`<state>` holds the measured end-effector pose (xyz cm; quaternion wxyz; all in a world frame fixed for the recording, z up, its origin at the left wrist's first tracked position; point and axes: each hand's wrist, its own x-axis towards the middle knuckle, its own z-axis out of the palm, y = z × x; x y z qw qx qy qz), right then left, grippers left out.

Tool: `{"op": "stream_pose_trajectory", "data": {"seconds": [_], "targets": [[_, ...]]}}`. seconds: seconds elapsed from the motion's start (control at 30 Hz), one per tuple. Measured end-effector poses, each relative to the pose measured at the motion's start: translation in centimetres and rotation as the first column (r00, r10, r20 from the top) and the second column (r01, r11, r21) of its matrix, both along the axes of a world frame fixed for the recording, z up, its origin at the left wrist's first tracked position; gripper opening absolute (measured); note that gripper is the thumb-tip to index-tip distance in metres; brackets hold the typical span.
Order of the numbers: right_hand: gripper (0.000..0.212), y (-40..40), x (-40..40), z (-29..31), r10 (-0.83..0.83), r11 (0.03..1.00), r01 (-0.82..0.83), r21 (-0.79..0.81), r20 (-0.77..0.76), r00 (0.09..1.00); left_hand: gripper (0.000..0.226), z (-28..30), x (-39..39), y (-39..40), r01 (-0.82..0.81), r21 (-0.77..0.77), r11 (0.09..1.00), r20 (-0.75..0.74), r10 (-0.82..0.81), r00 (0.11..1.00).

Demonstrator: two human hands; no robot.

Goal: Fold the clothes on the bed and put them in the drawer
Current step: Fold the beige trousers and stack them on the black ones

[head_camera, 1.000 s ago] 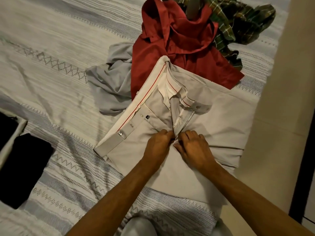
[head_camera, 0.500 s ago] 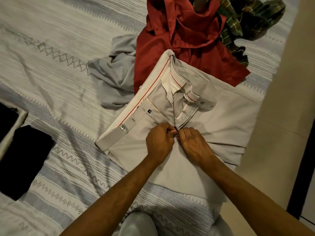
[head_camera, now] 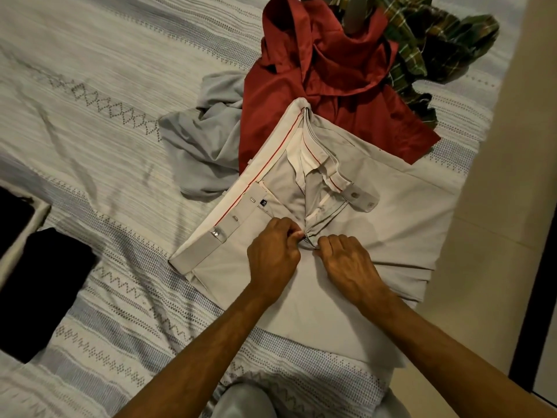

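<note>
Bare forearms, no sleeves; grey trousers (head_camera: 245, 401).

A home bedroom. A bed (head_camera: 90, 95) with a patterned woven bedspread holds loose clothes: beige trousers (head_camera: 401, 212), a red shirt (head_camera: 340, 95).

- A bed (head_camera: 90, 86) filled most of the frame, under a pale woven bedspread (head_camera: 126, 297) with grey bands of zigzag and diamond patterns.
- Along the right edge ran a plain beige panel (head_camera: 488, 267).
- A dark vertical strip (head_camera: 533, 297) stood at lower right.
- The light was warm and dim.
</note>
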<state>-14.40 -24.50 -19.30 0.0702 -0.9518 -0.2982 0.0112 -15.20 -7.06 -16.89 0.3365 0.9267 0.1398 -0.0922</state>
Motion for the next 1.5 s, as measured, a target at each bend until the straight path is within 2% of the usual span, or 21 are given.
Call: {"op": "stream_pose_trajectory", "data": {"seconds": [0.13, 0.37, 0.43, 0.53, 0.57, 0.6, 0.63, 0.67, 0.7, 0.73, 0.77, 0.8, 0.83, 0.87, 0.9, 0.93, 0.97, 1.07, 1.2, 1.33, 1.5], "targets": [[0.018, -0.7, -0.2, -0.5, -0.081, 0.997, 0.081, 0.02, -0.015, 0.997, 0.024, -0.7, -0.3, -0.7, 0.282, 0.153, 0.947, -0.131, -0.263, 0.956], [0.031, -1.3, -1.1, -1.4, -0.091, 0.994, 0.097, 0.053, -0.107, 0.99, 0.032, -1.1, -0.4, -1.6, 0.541, 0.169, 0.824, -0.308, -0.477, 0.823], [0.026, -1.5, -1.3, -1.5, -0.132, 0.985, 0.151, 0.081, -0.202, 0.97, 0.039, -0.9, -0.6, -2.0, 0.579, 0.148, 0.802, -0.354, -0.504, 0.788], [0.024, -1.7, -1.0, -0.8, -0.217, 0.914, 0.339, 0.222, -0.437, 0.873, 0.039, -0.9, -0.9, -2.3, 0.549, 0.2, 0.812, -0.366, -0.458, 0.81], [0.027, -1.4, -0.5, -0.3, -0.26, 0.824, 0.477, 0.307, -0.543, 0.798, 0.038, -1.0, -1.1, -2.2, 0.53, 0.213, 0.821, -0.354, -0.441, 0.825], [0.025, -1.0, 0.4, 0.4, -0.306, 0.647, 0.675, 0.354, -0.691, 0.655, 0.037, -1.1, -1.2, -2.2, 0.514, 0.213, 0.831, -0.343, -0.429, 0.836], [0.018, -0.2, 1.7, 1.3, -0.282, 0.378, 0.868, 0.322, -0.853, 0.44, 0.036, -1.3, -1.4, -2.1, 0.504, 0.215, 0.837, -0.325, -0.425, 0.845], [0.009, 0.4, 3.1, 2.0, -0.155, 0.114, 0.972, 0.204, -0.963, 0.22, 0.034, -1.4, -1.6, -2.2, 0.494, 0.22, 0.841, -0.298, -0.425, 0.855], [0.009, 1.0, 4.6, 2.4, -0.022, -0.047, 0.995, 0.088, -0.996, 0.087, 0.033, -1.4, -1.9, -2.2, 0.484, 0.229, 0.845, -0.271, -0.422, 0.865], [0.01, 1.9, 5.8, 2.8, 0.047, -0.08, 0.997, 0.014, -0.999, 0.018, 0.031, -1.3, -1.9, -2.2, 0.466, 0.233, 0.854, -0.252, -0.409, 0.877], [0.009, 2.7, 6.7, 3.0, -0.028, -0.011, 0.998, 0.055, -0.998, 0.055, 0.029, -1.3, -2.1, -2.2, 0.453, 0.246, 0.857, -0.236, -0.4, 0.886], [0.01, 3.4, 7.2, 3.0, -0.189, 0.134, 0.973, 0.19, -0.959, 0.213, 0.026, -1.1, -2.1, -2.2, 0.444, 0.257, 0.858, -0.227, -0.393, 0.891], [0.015, 4.1, 7.3, 3.1, -0.305, 0.36, 0.862, 0.357, -0.828, 0.471, 0.023, -1.1, -2.3, -2.1, 0.447, 0.273, 0.852, -0.223, -0.396, 0.891], [0.021, 4.7, 6.8, 3.5, -0.251, 0.619, 0.641, 0.453, -0.659, 0.709, 0.021, -1.2, -2.3, -2.0, 0.446, 0.265, 0.855, -0.219, -0.397, 0.891], [0.027, 5.0, 6.0, 3.6, -0.067, 0.825, 0.347, 0.446, -0.533, 0.844, 0.022, -1.3, -2.2, -1.9, 0.441, 0.22, 0.87, -0.213, -0.398, 0.892], [0.034, 4.9, 5.3, 3.4, 0.083, 0.916, 0.131, 0.38, -0.498, 0.863, 0.024, -1.4, -2.1, -1.9, 0.43, 0.162, 0.888, -0.2, -0.397, 0.896], [0.041, 4.2, 4.8, 3.1, 0.118, 0.943, 0.062, 0.326, -0.503, 0.856, 0.025, -1.4, -2.1, -1.9, 0.414, 0.126, 0.902, -0.184, -0.389, 0.903], [0.042, 0.4, 3.0, 2.5, -0.132, 0.941, 0.263, 0.213, -0.483, 0.866, 0.029, -1.3, -1.6, -1.2, 0.377, 0.157, 0.913, -0.182, -0.349, 0.919], [0.038, -2.9, 0.5, 0.9, 0.03, 0.997, -0.055, -0.062, -0.349, 0.937, 0.03, -1.4, -0.9, 0.5, 0.406, 0.104, 0.908, -0.173, -0.385, 0.907], [0.026, -1.8, 0.6, -0.6, 0.087, 0.994, -0.095, -0.053, -0.135, 0.987, 0.029, -1.3, -0.5, 0.8, 0.449, 0.086, 0.89, -0.105, -0.44, 0.892], [0.023, -3.6, 0.4, -0.4, 0.11, 0.992, -0.118, -0.039, -0.162, 0.981, 0.029, -1.0, 0.4, 2.0, 0.565, 0.161, 0.809, 0.006, -0.573, 0.819]]}}
